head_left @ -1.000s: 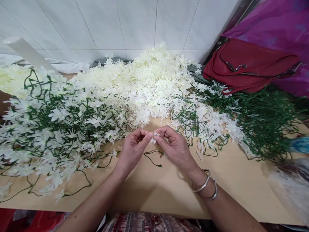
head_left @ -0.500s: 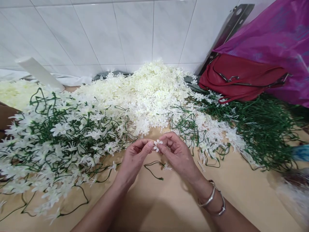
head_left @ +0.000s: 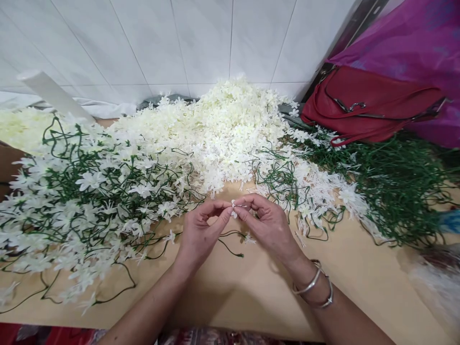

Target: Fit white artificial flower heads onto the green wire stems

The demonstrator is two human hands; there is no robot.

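both hands meeting at table centre, just in front of the loose white flower heap. left hand and right hand fingertips pressed together on 1 small white flower, pinched between them. 0.5 s ago the petals faced the camera, fully spread; now turned edge-on and mostly hidden by the fingers, so probably being pushed onto or twisted against something, hard to tell. thin green stem lying on the table just under the hands, not clearly gripped. finished flowered stems piled left, bare green stems right, red bag behind those. 2 bangles on right wrist.
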